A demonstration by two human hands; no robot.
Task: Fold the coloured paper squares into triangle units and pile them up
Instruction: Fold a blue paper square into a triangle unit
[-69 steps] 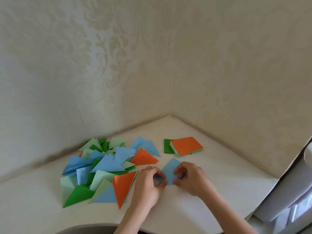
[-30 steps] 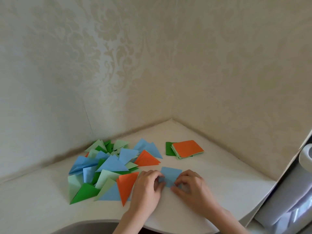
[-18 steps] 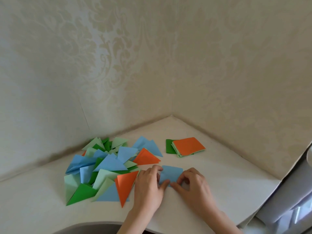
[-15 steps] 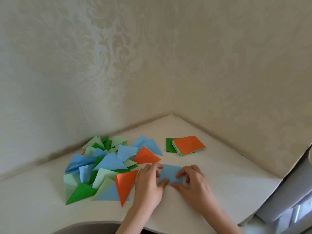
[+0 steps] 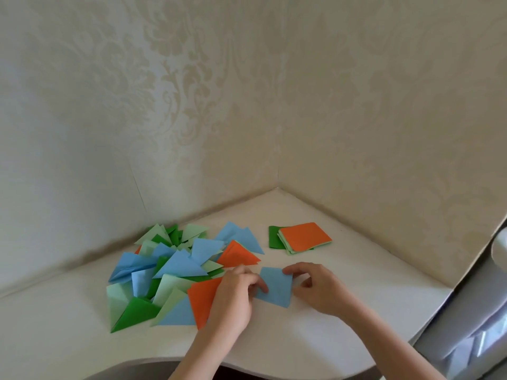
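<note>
A small blue paper square lies flat on the white table between my hands. My left hand has its fingers curled onto the paper's left edge. My right hand pinches the paper's upper right corner with thumb and forefinger. To the left spreads a loose pile of folded triangles in blue, light green, dark green and orange. A stack of unfolded squares with an orange sheet on top sits behind the blue paper.
Two patterned cream walls meet in a corner behind the table. The table's curved front edge runs below my forearms. A grey and white object stands off the table's right edge.
The blue paper has gone from a folded shape under my fingers to a flat square. My hands have drawn apart to its left and right edges.
</note>
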